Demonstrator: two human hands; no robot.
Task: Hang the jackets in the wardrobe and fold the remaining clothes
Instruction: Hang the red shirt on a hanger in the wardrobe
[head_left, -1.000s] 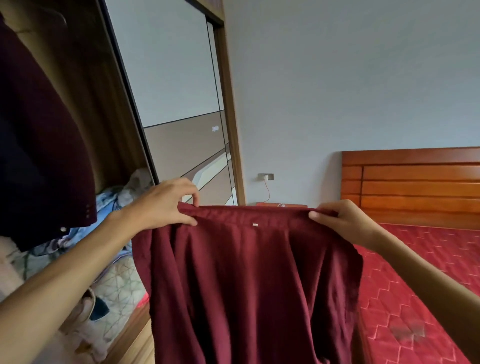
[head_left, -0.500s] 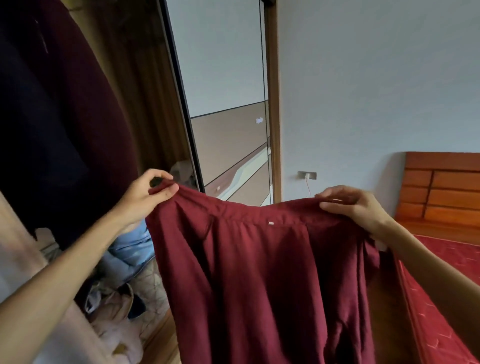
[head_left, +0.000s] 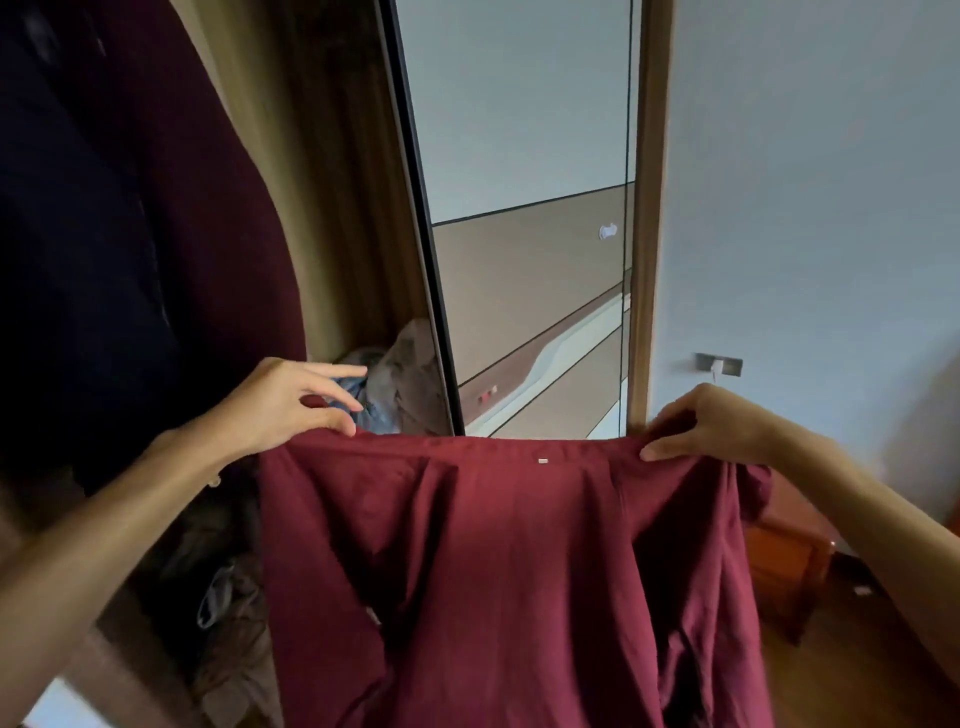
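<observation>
A dark red shirt (head_left: 509, 571) hangs spread out in front of the person, held up by its top edge in the air before the open wardrobe (head_left: 322, 182), its cloth falling in loose folds out of the bottom of the view. The left hand (head_left: 291, 400) pinches the shirt's upper left corner between thumb and lower fingers, with the forefinger stretched out straight above it. The right hand (head_left: 711, 423) has its fingers curled over the upper right end of the same edge, with the thumb pressed on the near side of the cloth. The edge runs nearly level between the two hands, and a small pale mark shows just below it near the middle. To the left, inside the wardrobe, a dark blue jacket (head_left: 78, 234) and a dark red jacket (head_left: 228, 208) hang side by side. Behind the left hand a heap of clothes (head_left: 400, 384) lies low in the wardrobe. The sliding door (head_left: 519, 286) stands just to the right of that opening. Beyond it is a pale wall (head_left: 805, 208) with a socket (head_left: 719, 364). Below the right arm a wooden cabinet (head_left: 784, 561) stands on the wooden floor (head_left: 857, 654).
</observation>
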